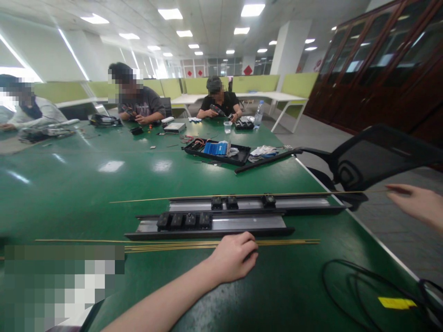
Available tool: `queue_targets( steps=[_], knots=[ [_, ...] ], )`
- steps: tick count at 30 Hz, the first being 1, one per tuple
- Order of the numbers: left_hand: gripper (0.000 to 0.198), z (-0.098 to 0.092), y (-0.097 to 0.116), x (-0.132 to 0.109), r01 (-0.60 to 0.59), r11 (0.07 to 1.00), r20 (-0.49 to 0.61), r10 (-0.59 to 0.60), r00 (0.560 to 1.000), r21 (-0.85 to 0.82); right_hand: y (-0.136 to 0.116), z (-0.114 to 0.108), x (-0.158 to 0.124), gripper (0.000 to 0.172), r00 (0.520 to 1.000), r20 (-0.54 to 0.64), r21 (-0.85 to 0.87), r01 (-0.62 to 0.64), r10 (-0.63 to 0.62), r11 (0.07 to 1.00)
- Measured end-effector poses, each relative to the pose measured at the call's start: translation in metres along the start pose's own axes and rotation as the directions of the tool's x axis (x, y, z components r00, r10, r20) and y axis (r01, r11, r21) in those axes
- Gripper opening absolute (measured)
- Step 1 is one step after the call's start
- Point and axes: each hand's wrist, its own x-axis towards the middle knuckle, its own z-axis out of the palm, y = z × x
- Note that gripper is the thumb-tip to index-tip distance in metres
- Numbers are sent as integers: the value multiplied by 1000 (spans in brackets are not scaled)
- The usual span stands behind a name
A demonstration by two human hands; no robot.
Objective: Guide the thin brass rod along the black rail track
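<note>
Rod (249, 196), thin, brass-coloured: right end pinched by right hand (411, 203); length runs along back edge of far rail (194, 206), contact unclear. Far rail carries 3 black blocks; near rail (249, 222), 4. Left hand (237, 256), fingers curled, over rod bundle (173, 248); cannot tell whether gripping.

Through the head camera I see my right hand (415, 203) at the far right, its fingertips pinching the end of a long thin rod (249, 196) that stretches left along the rear rail (297, 203). My left hand (238, 256) lies, fingers curled, over similar rods (173, 247) on the green table (138, 180). Four black blocks (190, 221) sit in the front rail (247, 222), three in the rear. Beyond, I see a black tray (238, 160) and three people (219, 101).
</note>
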Motion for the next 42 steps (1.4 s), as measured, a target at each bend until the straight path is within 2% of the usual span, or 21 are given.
queue_targets(
  steps=[3,7,10,13,17,20,23,25,27,32,37,42],
  knots=[
    [16,2,-2,-1,1,1000,6,-1,1000,1,-10,-3,-8,52,999,-43,7,4,-3,1000],
    [16,2,-2,-1,-2,1000,9,2,1000,8,-33,-12,-27,45,983,-154,52,111,-101,993],
    [16,1,-1,-1,-2,1000,11,2,1000,12,-62,-19,-50,43,959,-203,59,213,-197,975],
    [16,0,0,0,-5,1000,9,5,1000,13,-103,-24,-81,39,935,-223,92,301,-275,949],
    [16,1,0,0,-3,1000,13,3,1000,14,-166,-28,-130,35,846,-209,218,529,-490,820],
    [16,2,0,0,-5,1000,14,4,1000,17,-210,-27,-162,32,723,-136,319,679,-678,661],
    [15,1,0,0,-6,1000,14,6,1000,21,-245,-21,-185,30,588,-70,395,758,-806,519],
    [15,-1,1,0,-7,1000,15,7,1000,22,-264,-14,-194,30,530,-56,405,787,-846,466],
    [14,-2,2,0,-8,1000,18,8,1000,22,-278,-8,-199,29,499,-51,381,810,-865,445],
    [14,-2,2,1,-2,1000,23,2,1000,24,-294,1,-200,30,481,-44,305,841,-875,447],
    [15,0,1,1,-2,1000,22,2,1000,22,-289,3,-193,29,527,17,368,787,-850,495],
    [15,-1,2,1,-2,1000,25,1,1000,31,-289,8,-193,31,550,63,442,733,-833,517]
  ],
)
